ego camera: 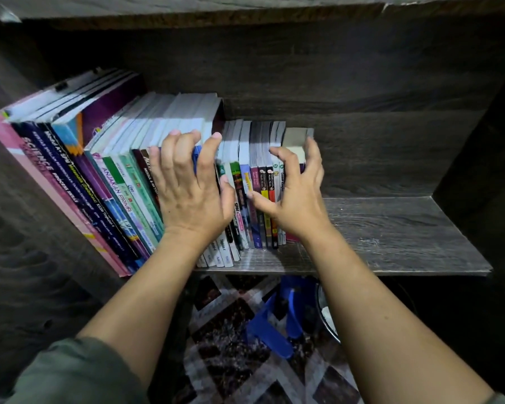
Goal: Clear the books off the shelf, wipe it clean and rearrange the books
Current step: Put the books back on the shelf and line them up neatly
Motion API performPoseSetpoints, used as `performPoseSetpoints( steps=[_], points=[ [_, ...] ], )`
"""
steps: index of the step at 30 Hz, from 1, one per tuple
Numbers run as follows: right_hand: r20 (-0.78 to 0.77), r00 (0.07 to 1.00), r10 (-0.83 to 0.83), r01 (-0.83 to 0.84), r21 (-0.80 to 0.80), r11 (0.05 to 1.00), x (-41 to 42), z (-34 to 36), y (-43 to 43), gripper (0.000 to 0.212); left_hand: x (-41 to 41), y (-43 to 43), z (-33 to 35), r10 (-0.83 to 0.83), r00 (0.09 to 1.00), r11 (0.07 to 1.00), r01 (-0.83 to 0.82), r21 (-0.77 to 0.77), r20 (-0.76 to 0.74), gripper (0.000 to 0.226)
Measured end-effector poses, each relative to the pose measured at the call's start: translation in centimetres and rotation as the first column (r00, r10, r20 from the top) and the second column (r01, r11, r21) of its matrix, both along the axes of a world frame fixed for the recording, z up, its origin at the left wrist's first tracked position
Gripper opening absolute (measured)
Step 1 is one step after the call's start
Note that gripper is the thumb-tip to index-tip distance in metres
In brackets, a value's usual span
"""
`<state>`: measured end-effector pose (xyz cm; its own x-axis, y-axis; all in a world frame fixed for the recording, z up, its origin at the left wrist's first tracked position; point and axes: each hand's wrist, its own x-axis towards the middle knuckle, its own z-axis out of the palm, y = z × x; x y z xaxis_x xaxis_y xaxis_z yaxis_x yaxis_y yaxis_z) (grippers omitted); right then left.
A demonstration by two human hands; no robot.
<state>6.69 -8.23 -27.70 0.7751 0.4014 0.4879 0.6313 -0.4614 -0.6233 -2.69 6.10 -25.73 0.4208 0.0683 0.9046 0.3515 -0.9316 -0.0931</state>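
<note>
Head view: left grip [187, 188] curls round workbooks [169, 118] mid-shelf [391, 228]; right grip [296, 196] clasps small books [263, 141] at the row's right end.

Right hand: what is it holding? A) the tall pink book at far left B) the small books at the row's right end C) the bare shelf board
B: the right hand grips the small books at the right end, fingers curled over their tops.

A home: wooden bookshelf [391, 228] of schoolbooks [114, 176] above a patterned rug [231, 330].
</note>
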Motion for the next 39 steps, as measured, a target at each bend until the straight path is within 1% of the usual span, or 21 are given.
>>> performPoseSetpoints(
  steps=[3, 5, 7, 8, 9, 10, 11, 12, 13, 14, 16, 18, 20, 22, 24, 25, 27, 28, 33, 37, 39],
  points=[
    [0.012, 1.0, -0.001, 0.0, 0.07, 0.998, 0.1, -0.3, -0.2, 0.081, -0.1, 0.1, 0.0, 0.004, 1.0, 1.0, -0.004, 0.004, -0.005, 0.071],
    [0.026, 0.999, -0.035, 0.031, 0.144, 0.989, 0.2, -0.6, -0.6, 0.084, -0.1, 0.2, 0.0, -0.002, 1.0, 1.0, 0.002, 0.005, -0.007, 0.07],
    [0.04, 0.993, -0.108, 0.096, 0.227, 0.969, 0.1, -0.9, -0.6, 0.09, -0.2, 0.3, -0.1, -0.004, 1.0, 1.0, 0.004, 0.001, -0.015, 0.07],
    [0.035, 0.984, -0.173, 0.159, 0.25, 0.955, -0.1, -1.0, -0.3, 0.095, -0.2, 0.2, -0.1, -0.002, 1.0, 1.0, 0.002, -0.001, -0.019, 0.069],
    [-0.004, 0.968, -0.252, 0.245, 0.258, 0.935, -0.3, -1.0, 0.1, 0.102, -0.2, 0.2, 0.0, -0.001, 1.0, 1.0, 0.0, -0.005, -0.022, 0.069],
    [-0.086, 0.941, -0.326, 0.337, 0.256, 0.906, -0.4, -0.8, 0.5, 0.109, -0.2, 0.0, 0.1, 0.001, 1.0, 1.0, -0.001, -0.012, -0.021, 0.069],
    [-0.191, 0.908, -0.373, 0.413, 0.259, 0.873, -0.5, -0.6, 0.7, 0.115, -0.3, -0.1, 0.1, 0.001, 1.0, 1.0, -0.001, -0.023, -0.018, 0.068],
    [-0.282, 0.878, -0.387, 0.459, 0.268, 0.847, -0.2, -0.4, 0.7, 0.115, -0.3, -0.4, 0.2, 0.001, 1.0, 0.999, -0.001, -0.038, -0.017, 0.068],
    [-0.329, 0.863, -0.384, 0.476, 0.274, 0.835, 0.2, -0.3, 0.4, 0.108, -0.3, -0.8, 0.3, 0.0, 1.0, 0.998, -0.001, -0.059, -0.018, 0.068],
    [-0.327, 0.864, -0.383, 0.475, 0.277, 0.835, 0.6, -0.3, -0.1, 0.097, -0.3, -1.2, 0.4, -0.001, 1.0, 0.997, -0.001, -0.083, -0.021, 0.067],
    [-0.273, 0.878, -0.393, 0.464, 0.283, 0.839, 1.2, -0.4, -1.4, 0.082, -0.5, -2.3, 0.6, 0.003, 1.0, 0.991, -0.007, -0.136, -0.029, 0.065],
    [-0.249, 0.881, -0.402, 0.465, 0.301, 0.832, 1.2, -0.6, -2.8, 0.077, -0.6, -3.6, 0.5, 0.003, 0.998, 0.986, -0.012, -0.167, -0.059, 0.064],
    [-0.225, 0.876, -0.426, 0.48, 0.316, 0.818, 1.1, -0.7, -4.4, 0.075, -0.7, -4.9, -0.1, -0.059, 0.992, 0.989, 0.043, -0.144, -0.112, 0.065],
    [-0.204, 0.867, -0.454, 0.498, 0.321, 0.806, 1.1, -0.7, -6.4, 0.075, -0.4, -6.6, -1.4, -0.197, 0.955, 0.979, 0.179, -0.1, -0.223, 0.064],
    [-0.2, 0.853, -0.483, 0.523, 0.323, 0.789, 1.3, -0.6, -8.6, 0.074, 0.1, -8.7, -3.3, -0.333, 0.855, 0.941, 0.331, -0.078, -0.398, 0.061],
    [-0.196, 0.844, -0.5, 0.537, 0.322, 0.78, 1.5, -0.5, -9.8, 0.074, 0.5, -9.6, -4.4, -0.365, 0.791, 0.923, 0.377, -0.08, -0.491, 0.06],
    [-0.176, 0.823, -0.541, 0.567, 0.318, 0.76, 2.0, -0.5, -12.4, 0.074, 1.7, -11.0, -6.4, -0.367, 0.686, 0.915, 0.387, -0.113, -0.628, 0.059],
    [-0.166, 0.809, -0.563, 0.585, 0.313, 0.748, 2.3, -0.5, -13.7, 0.074, 2.4, -11.4, -7.2, -0.363, 0.655, 0.919, 0.367, -0.142, -0.662, 0.059],
    [-0.178, 0.744, -0.644, 0.665, 0.297, 0.686, 4.4, -0.6, -18.9, 0.074, 6.4, -12.0, -10.0, -0.377, 0.6, 0.926, 0.253, -0.28, -0.705, 0.066],
    [-0.207, 0.717, -0.665, 0.691, 0.334, 0.641, 6.0, -0.8, -21.1, 0.075, 7.7, -11.7, -12.2, -0.46, 0.572, 0.88, 0.188, -0.437, -0.679, 0.079],
    [-0.21, 0.712, -0.67, 0.692, 0.373, 0.618, 6.5, -0.8, -21.3, 0.078, 7.8, -11.6, -12.6, -0.479, 0.574, 0.861, 0.159, -0.484, -0.664, 0.077]
  ],
)
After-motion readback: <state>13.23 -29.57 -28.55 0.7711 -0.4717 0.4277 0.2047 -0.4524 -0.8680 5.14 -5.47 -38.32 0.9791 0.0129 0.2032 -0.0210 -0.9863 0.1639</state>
